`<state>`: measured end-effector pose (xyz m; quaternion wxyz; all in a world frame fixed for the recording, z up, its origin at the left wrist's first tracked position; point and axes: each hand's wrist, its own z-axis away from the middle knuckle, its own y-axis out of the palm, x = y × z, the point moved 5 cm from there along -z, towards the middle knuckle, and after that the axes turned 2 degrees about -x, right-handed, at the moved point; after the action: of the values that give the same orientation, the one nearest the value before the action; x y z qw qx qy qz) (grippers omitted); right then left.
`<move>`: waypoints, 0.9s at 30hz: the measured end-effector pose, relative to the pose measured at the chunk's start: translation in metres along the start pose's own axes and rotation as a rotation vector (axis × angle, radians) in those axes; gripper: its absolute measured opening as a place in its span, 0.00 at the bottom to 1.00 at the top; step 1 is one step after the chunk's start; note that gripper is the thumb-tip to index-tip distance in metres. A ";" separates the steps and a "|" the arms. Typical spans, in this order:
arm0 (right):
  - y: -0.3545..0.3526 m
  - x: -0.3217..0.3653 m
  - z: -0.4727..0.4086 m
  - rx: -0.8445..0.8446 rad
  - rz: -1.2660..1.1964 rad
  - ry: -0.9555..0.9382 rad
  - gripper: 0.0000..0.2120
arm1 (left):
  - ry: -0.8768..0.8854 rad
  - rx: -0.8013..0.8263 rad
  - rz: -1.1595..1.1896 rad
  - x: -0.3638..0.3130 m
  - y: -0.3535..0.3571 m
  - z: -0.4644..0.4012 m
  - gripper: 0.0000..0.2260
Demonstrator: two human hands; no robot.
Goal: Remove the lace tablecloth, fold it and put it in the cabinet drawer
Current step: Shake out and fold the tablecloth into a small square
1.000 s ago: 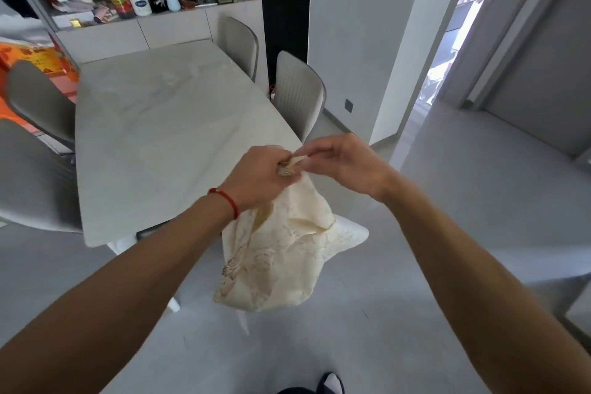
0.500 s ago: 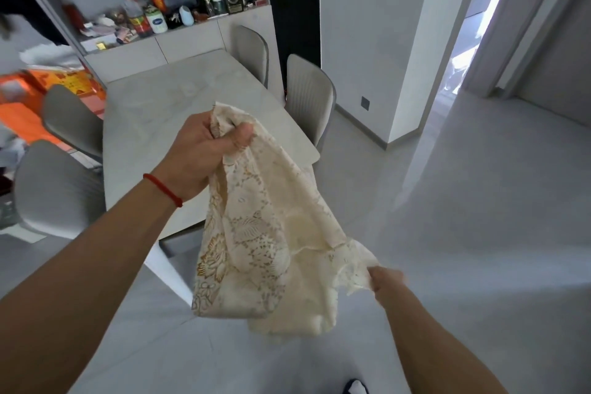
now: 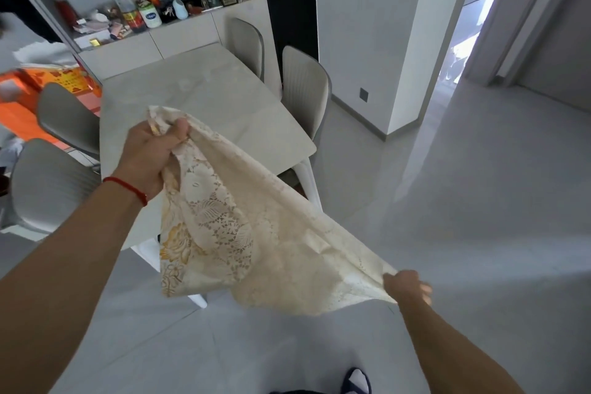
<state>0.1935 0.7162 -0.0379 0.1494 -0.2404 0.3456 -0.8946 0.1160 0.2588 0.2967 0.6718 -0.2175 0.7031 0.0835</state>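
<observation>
The cream lace tablecloth (image 3: 256, 233) hangs in the air between my two hands, stretched from upper left to lower right, off the table. My left hand (image 3: 153, 157), with a red string at the wrist, grips one bunched end above the table's near corner. My right hand (image 3: 406, 286) pinches the opposite end low over the floor. The cloth sags in folds between them. A grey cabinet (image 3: 179, 41) with flat fronts stands at the far wall behind the table; no drawer is open.
The bare marble table (image 3: 198, 105) stands ahead with grey chairs on both sides, such as the chair (image 3: 303, 89) on the right. Bottles and clutter (image 3: 144, 13) crowd the cabinet top. Grey floor (image 3: 463, 201) spreads to the right towards a doorway. My slippered foot (image 3: 356, 381) shows below.
My hands were together at the cloth's top; the right hand slid down and out to the lower right, pulling the cloth taut. The left hand keeps its grip higher up.
</observation>
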 end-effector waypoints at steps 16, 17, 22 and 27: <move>-0.076 0.252 0.235 0.244 -0.174 -1.292 0.15 | 0.229 0.513 -0.402 0.010 0.115 0.053 0.06; -0.079 0.253 0.230 0.193 -0.195 -1.292 0.16 | 0.231 0.477 -0.388 0.010 0.108 0.048 0.08; -0.111 0.236 0.168 0.004 -0.225 -1.077 0.26 | 0.050 0.209 -0.383 0.037 0.032 0.009 0.18; -0.170 0.206 0.090 -0.125 -0.328 -0.824 0.30 | -0.296 -0.078 0.005 0.079 -0.053 -0.014 0.10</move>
<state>0.0514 0.6995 0.2051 0.1160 -0.6370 0.2680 -0.7134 0.1250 0.1905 0.2297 0.7591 -0.2270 0.5930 0.1433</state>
